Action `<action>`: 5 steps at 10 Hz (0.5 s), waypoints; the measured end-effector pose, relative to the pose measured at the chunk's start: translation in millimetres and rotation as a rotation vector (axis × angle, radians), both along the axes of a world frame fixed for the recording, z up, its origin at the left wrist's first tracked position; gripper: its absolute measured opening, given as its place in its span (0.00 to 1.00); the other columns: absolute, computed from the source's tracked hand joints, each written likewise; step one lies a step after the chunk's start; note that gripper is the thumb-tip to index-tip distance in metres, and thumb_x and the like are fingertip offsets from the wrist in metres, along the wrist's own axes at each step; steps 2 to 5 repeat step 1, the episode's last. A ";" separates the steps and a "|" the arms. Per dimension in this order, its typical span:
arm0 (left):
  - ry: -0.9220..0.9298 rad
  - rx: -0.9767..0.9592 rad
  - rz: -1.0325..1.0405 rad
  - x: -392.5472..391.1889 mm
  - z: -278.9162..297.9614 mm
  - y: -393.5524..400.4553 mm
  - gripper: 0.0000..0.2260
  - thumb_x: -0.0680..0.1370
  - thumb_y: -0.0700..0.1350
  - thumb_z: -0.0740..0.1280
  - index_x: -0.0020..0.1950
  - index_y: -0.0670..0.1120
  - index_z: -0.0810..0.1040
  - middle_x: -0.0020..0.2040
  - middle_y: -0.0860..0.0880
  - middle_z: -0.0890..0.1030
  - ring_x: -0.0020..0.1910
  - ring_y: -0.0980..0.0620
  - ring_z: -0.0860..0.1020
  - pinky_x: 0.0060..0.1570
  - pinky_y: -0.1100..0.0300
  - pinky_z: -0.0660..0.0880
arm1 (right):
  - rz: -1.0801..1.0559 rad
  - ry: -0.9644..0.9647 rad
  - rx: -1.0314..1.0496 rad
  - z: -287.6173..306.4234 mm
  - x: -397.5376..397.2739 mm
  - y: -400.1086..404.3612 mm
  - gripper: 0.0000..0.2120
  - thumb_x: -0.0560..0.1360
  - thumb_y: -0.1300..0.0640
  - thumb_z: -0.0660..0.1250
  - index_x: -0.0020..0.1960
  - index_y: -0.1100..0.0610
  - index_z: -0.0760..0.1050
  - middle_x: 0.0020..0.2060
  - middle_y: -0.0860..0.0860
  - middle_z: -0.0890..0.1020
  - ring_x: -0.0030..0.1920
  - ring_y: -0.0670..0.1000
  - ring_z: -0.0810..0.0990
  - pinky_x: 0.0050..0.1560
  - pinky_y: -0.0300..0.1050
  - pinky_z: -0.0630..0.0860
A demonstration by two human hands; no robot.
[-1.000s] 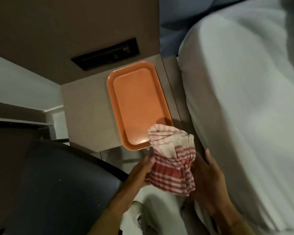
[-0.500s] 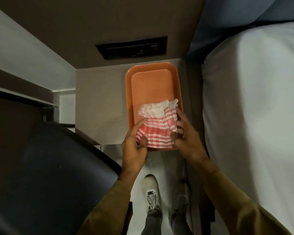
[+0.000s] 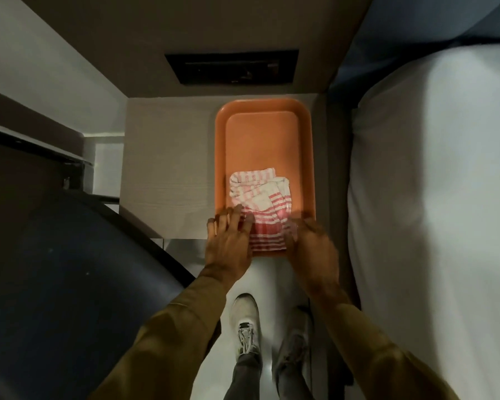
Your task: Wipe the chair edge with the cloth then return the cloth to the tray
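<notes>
1. Black chair seat (image 3: 70, 284) sits at my left.
2. My left hand (image 3: 228, 243) lies flat, fingers spread, on the red-striped cloth (image 3: 260, 209).
3. The cloth rests in the orange tray (image 3: 264, 140).
4. My right hand (image 3: 309, 249), blurred, touches the cloth's right edge; grip unclear.

A pale wood-grain bench (image 3: 168, 180) stands against a brown wall holding a black rectangular recessed panel (image 3: 231, 66). A white-sheeted bed (image 3: 433, 197) lies along the right. Below, a white lace-up sneaker (image 3: 244, 324) and a grey shoe (image 3: 293, 350) rest on the glossy white floor (image 3: 269, 272).
</notes>
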State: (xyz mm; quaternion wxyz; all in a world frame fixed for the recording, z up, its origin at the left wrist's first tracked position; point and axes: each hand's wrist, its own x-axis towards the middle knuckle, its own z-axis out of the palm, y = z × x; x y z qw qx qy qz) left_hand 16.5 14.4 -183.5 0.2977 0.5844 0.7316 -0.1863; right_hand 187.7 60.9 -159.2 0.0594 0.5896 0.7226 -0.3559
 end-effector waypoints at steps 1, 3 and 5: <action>-0.039 0.044 0.052 -4.8 21.0 3.6 0.36 0.87 0.56 0.58 0.89 0.49 0.44 0.90 0.46 0.45 0.89 0.40 0.46 0.86 0.37 0.49 | -0.097 0.063 -0.060 40.5 17.5 -18.9 0.17 0.88 0.47 0.59 0.52 0.52 0.83 0.40 0.48 0.87 0.37 0.50 0.86 0.38 0.40 0.78; -0.039 0.044 0.052 -4.8 21.0 3.6 0.36 0.87 0.56 0.58 0.89 0.49 0.44 0.90 0.46 0.45 0.89 0.40 0.46 0.86 0.37 0.49 | -0.097 0.063 -0.060 40.5 17.5 -18.9 0.17 0.88 0.47 0.59 0.52 0.52 0.83 0.40 0.48 0.87 0.37 0.50 0.86 0.38 0.40 0.78; -0.039 0.044 0.052 -4.8 21.0 3.6 0.36 0.87 0.56 0.58 0.89 0.49 0.44 0.90 0.46 0.45 0.89 0.40 0.46 0.86 0.37 0.49 | -0.097 0.063 -0.060 40.5 17.5 -18.9 0.17 0.88 0.47 0.59 0.52 0.52 0.83 0.40 0.48 0.87 0.37 0.50 0.86 0.38 0.40 0.78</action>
